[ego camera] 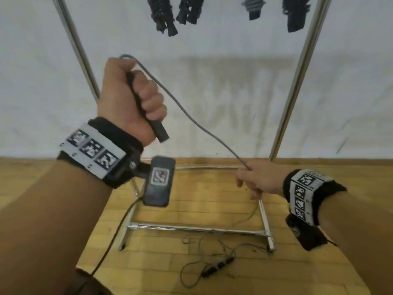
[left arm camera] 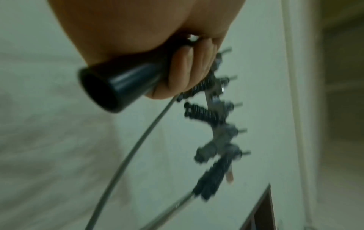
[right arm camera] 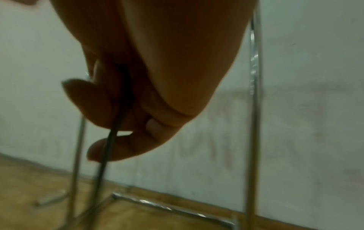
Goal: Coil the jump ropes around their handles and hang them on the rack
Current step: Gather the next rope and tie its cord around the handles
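My left hand [ego camera: 136,99] is fisted round a black jump rope handle [ego camera: 158,129], held up in front of the rack; the left wrist view shows the handle's butt end [left arm camera: 110,87] sticking out below my fingers. A grey rope [ego camera: 191,118] leaves the top of my fist and slants down to my right hand [ego camera: 255,179], which pinches it low by the rack's right post. In the right wrist view the rope [right arm camera: 107,147] runs out between my curled fingers. The other handle [ego camera: 219,266] lies on the floor with slack rope.
The metal rack [ego camera: 297,73] stands against a white wall, its base bars [ego camera: 197,228] on the wooden floor. Several coiled jump ropes [ego camera: 163,13] hang from its top bar, also seen in the left wrist view as coiled jump ropes [left arm camera: 212,112].
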{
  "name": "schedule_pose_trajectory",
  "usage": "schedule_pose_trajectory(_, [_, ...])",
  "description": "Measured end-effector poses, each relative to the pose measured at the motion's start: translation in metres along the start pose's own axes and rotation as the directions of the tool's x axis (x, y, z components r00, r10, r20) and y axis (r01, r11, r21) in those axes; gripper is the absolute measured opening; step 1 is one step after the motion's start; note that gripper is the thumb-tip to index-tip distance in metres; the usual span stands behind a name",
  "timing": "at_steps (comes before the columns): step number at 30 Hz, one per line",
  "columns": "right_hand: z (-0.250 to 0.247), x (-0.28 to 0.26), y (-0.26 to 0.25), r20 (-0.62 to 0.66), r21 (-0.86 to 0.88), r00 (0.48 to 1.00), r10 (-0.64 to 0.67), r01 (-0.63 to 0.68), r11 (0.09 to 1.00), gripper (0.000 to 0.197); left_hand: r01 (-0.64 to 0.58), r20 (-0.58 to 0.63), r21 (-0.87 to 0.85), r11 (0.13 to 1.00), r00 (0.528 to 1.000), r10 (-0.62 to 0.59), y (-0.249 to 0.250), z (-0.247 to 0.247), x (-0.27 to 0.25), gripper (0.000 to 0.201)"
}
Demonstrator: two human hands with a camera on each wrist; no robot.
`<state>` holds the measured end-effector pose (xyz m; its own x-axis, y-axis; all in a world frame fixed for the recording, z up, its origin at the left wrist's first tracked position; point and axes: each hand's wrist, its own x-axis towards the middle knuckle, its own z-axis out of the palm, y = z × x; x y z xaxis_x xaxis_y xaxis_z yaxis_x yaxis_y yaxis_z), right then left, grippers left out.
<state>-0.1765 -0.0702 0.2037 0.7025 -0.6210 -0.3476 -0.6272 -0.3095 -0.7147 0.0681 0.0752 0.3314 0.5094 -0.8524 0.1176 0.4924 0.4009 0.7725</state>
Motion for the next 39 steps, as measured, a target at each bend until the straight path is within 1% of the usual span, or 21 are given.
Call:
schedule_pose_trajectory(2, [-0.009,-0.006,0.021,-0.02,-0.17,0.993,0.115,-0.116,0.979,0.033,-0.062,-0.096,-0.001,0.998,0.993,0.062,0.015,-0.003,0.003,0.034])
schedule_pose_trajectory(5, [-0.016,-0.01,0.025,-0.045,-0.255,0.987,0.157,-0.163,0.953,0.031,-0.005,-0.147,0.262,0.965,0.988,0.045,-0.009,-0.007,0.004,0.012])
schedule_pose_trajectory(7, [-0.017,-0.012,0.009,-0.092,-0.267,0.992,0.088,-0.11,0.957,0.023,0.033,-0.082,0.445,0.895,0.997,0.004,-0.045,-0.009,0.001,0.026])
schedule_pose_trajectory(9, [-0.014,-0.015,-0.009,-0.094,-0.222,0.995,0.014,-0.035,0.974,0.018,0.004,0.101,0.636,0.771,0.991,-0.089,-0.08,-0.01,-0.007,0.043])
schedule_pose_trajectory(11, [-0.012,-0.019,-0.026,-0.066,-0.122,0.997,-0.034,0.026,0.992,0.014,-0.025,0.248,0.784,0.62,0.928,-0.276,-0.106,-0.008,-0.013,0.05])
schedule_pose_trajectory(14, [-0.014,-0.024,-0.041,-0.06,-0.002,0.993,-0.105,0.105,0.994,0.02,-0.124,0.316,0.903,0.411,0.84,-0.441,-0.123,-0.002,-0.015,0.035])
schedule_pose_trajectory(16, [-0.018,-0.025,-0.041,-0.073,0.013,0.987,-0.141,0.142,0.99,0.021,-0.176,0.305,0.931,0.32,0.857,-0.415,-0.124,-0.001,-0.012,0.011])
schedule_pose_trajectory(18, [-0.02,-0.022,-0.036,-0.069,0.053,0.983,-0.169,0.173,0.984,0.02,-0.232,0.287,0.952,0.198,0.901,-0.324,-0.12,-0.006,-0.004,0.024])
schedule_pose_trajectory(19, [-0.021,-0.018,-0.032,-0.06,0.1,0.981,-0.182,0.188,0.977,0.023,-0.225,0.27,0.957,0.185,0.923,-0.274,-0.117,-0.011,0.001,0.029])
schedule_pose_trajectory(20, [-0.021,-0.013,-0.027,-0.052,0.156,0.979,-0.195,0.201,0.967,0.026,-0.18,0.237,0.951,0.251,0.947,-0.219,-0.112,-0.016,0.007,0.032])
schedule_pose_trajectory(23, [-0.018,0.003,0.001,-0.042,0.221,0.982,-0.183,0.188,0.957,0.037,0.0,0.019,0.801,0.598,0.999,-0.026,-0.09,-0.038,0.03,0.033])
schedule_pose_trajectory(26, [-0.012,0.013,0.048,0.037,-0.051,0.997,-0.067,0.069,0.996,0.043,0.029,-0.274,0.623,0.782,0.944,0.183,-0.057,-0.071,0.048,0.026])
schedule_pose_trajectory(27, [-0.009,0.015,0.063,0.071,-0.19,0.997,-0.009,0.022,0.981,0.044,0.054,-0.341,0.623,0.781,0.916,0.209,-0.051,-0.084,0.051,0.023])
schedule_pose_trajectory(28, [-0.007,0.017,0.077,0.088,-0.319,0.995,0.052,-0.021,0.947,0.045,0.113,-0.381,0.686,0.719,0.897,0.223,-0.048,-0.097,0.054,0.022])
schedule_pose_trajectory(29, [-0.004,0.019,0.088,0.092,-0.418,0.99,0.106,-0.058,0.907,0.046,0.201,-0.395,0.782,0.59,0.892,0.221,-0.049,-0.108,0.055,0.021])
schedule_pose_trajectory(31, [0.001,0.023,0.093,0.095,-0.499,0.983,0.159,-0.091,0.862,0.047,0.314,-0.351,0.925,0.216,0.922,0.164,-0.065,-0.119,0.052,0.025])
schedule_pose_trajectory(32, [0.003,0.024,0.087,0.101,-0.502,0.983,0.154,-0.084,0.861,0.046,0.28,-0.287,0.957,0.072,0.952,0.107,-0.077,-0.118,0.049,0.029])
schedule_pose_trajectory(33, [0.004,0.025,0.078,0.105,-0.5,0.986,0.128,-0.059,0.864,0.044,0.215,-0.216,0.976,0.017,0.976,0.038,-0.089,-0.114,0.048,0.037])
schedule_pose_trajectory(34, [0.003,0.024,0.066,0.108,-0.496,0.99,0.085,-0.021,0.868,0.04,0.147,-0.144,0.988,0.052,0.988,-0.046,-0.099,-0.105,0.046,0.04])
schedule_pose_trajectory(36, [-0.001,0.023,0.04,0.104,-0.442,0.995,-0.005,0.051,0.896,0.031,0.027,0.024,0.975,0.221,0.974,-0.227,-0.116,-0.083,0.039,0.042])
schedule_pose_trajectory(39, [-0.007,0.019,0.006,0.075,-0.24,0.992,-0.102,0.117,0.964,0.021,-0.061,0.248,0.925,0.375,0.844,-0.476,-0.142,-0.051,0.029,0.04])
